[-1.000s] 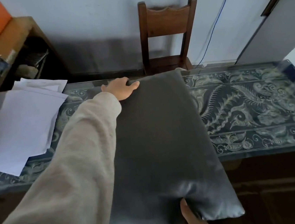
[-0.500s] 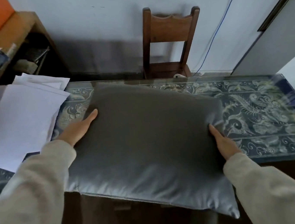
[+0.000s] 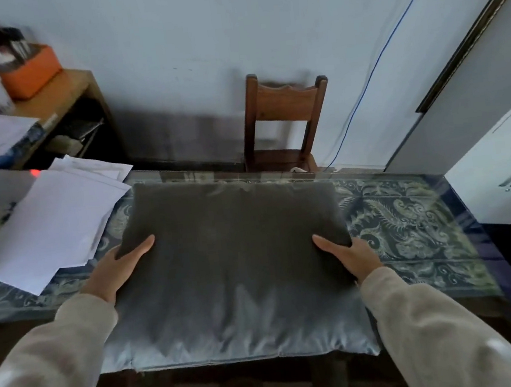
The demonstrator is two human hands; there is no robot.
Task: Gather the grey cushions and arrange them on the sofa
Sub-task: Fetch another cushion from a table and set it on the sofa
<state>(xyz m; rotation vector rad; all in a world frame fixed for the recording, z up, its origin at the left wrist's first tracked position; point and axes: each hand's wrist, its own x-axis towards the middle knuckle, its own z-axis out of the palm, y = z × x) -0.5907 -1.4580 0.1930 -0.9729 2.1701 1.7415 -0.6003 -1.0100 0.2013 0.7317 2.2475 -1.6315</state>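
A large grey cushion (image 3: 233, 265) fills the middle of the view, held flat over the patterned glass-topped table (image 3: 411, 226), its near edge hanging past the table's front. My left hand (image 3: 119, 266) grips the cushion's left side with the thumb on top. On the right side my right hand (image 3: 350, 254) holds it the same way, fingers tucked under. No sofa is in view.
Loose white papers (image 3: 50, 223) lie on the table's left part. A wooden chair (image 3: 283, 117) stands behind the table against the wall. A wooden shelf unit (image 3: 56, 101) with an orange box is at the back left; white cabinets stand on the right.
The cushion has turned from lengthwise to square between both hands. My left hand left its far corner for the left side, my right hand moved to the right side. The view has tilted upward.
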